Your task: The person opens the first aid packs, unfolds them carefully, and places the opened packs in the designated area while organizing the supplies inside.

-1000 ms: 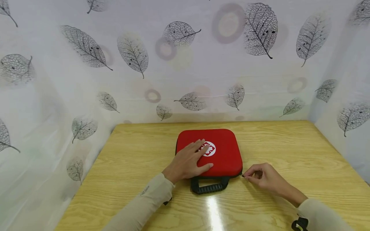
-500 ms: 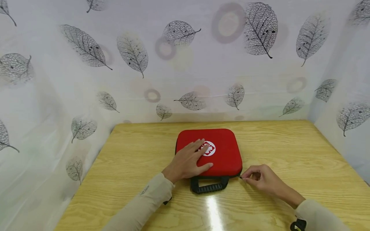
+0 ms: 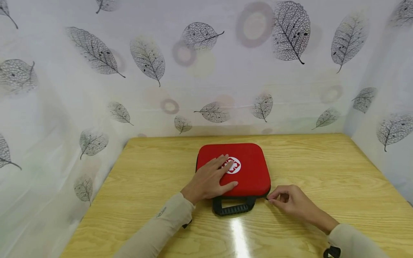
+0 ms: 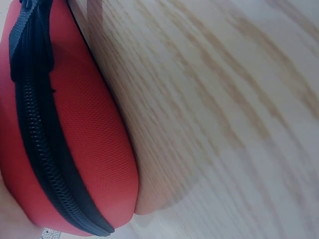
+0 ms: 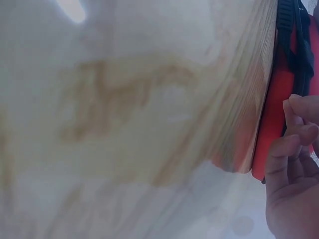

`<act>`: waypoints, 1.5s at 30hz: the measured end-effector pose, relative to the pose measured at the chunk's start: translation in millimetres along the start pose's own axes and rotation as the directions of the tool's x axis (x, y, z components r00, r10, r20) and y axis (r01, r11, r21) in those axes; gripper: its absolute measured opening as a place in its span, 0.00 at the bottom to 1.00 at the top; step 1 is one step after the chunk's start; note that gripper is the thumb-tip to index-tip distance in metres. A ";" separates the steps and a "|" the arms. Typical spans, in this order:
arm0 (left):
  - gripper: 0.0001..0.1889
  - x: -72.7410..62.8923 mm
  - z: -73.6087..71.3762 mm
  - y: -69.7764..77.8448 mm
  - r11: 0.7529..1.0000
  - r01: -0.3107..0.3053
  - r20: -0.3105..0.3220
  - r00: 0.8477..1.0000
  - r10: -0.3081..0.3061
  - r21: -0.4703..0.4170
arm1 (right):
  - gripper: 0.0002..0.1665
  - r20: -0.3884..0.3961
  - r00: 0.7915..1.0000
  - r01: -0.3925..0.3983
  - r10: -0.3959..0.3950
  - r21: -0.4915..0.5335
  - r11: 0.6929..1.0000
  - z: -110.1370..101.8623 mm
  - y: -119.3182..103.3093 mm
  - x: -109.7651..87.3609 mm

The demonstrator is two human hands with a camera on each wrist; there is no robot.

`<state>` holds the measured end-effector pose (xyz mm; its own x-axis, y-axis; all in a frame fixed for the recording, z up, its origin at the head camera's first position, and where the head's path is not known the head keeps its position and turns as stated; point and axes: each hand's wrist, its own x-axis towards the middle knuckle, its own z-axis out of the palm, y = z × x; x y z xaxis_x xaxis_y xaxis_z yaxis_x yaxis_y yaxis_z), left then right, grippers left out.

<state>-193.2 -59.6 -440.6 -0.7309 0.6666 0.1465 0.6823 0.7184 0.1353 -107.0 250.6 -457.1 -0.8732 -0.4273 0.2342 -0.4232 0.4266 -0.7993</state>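
A red zippered case [image 3: 250,179] with a white round emblem lies flat on the table, its black handle [image 3: 233,209] toward me. My left hand [image 3: 208,181] rests on the lid with fingers spread, partly covering the emblem. At the front right corner my right hand [image 3: 292,200] pinches a small dark zipper pull [image 3: 266,198] between thumb and fingers. In the right wrist view the fingertips [image 5: 295,102] hide most of the pull against the black seam. The closed zipper teeth [image 4: 40,129] show in the left wrist view.
The wooden table [image 3: 155,165] extends around the case on all sides. A pale curtain [image 3: 206,71] printed with leaves hangs behind it and along both sides. A bright reflection lies on the tabletop before the handle.
My right hand has moved slightly left along the front right corner with the zipper pull. The left hand and the case have stayed in place.
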 end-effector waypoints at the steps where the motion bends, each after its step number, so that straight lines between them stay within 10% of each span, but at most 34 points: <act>1: 0.40 0.1 -0.4 0.1 1.000 0.001 0.001 1.000 -0.001 -0.003 | 0.06 -0.003 1.000 -0.007 0.007 -0.005 1.000 0.1 -0.4 0.0; 31: 0.39 -7.4 -15.9 -2.9 0.997 0.077 0.054 0.995 -0.078 0.024 | 0.07 -0.122 0.991 -0.101 0.063 -0.337 0.936 -9.5 -3.0 27.2; 45: 0.39 -13.7 -20.4 -6.1 0.999 0.009 0.050 0.999 -0.007 -0.034 | 0.06 -0.109 0.992 -0.104 0.064 -0.420 0.902 -18.0 7.4 51.5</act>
<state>-187.1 -77.2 -423.5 -0.7357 0.6703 0.0968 0.6758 0.7173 0.1696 -159.5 246.1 -441.0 -0.9197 -0.3094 0.2417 -0.3917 0.7638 -0.5130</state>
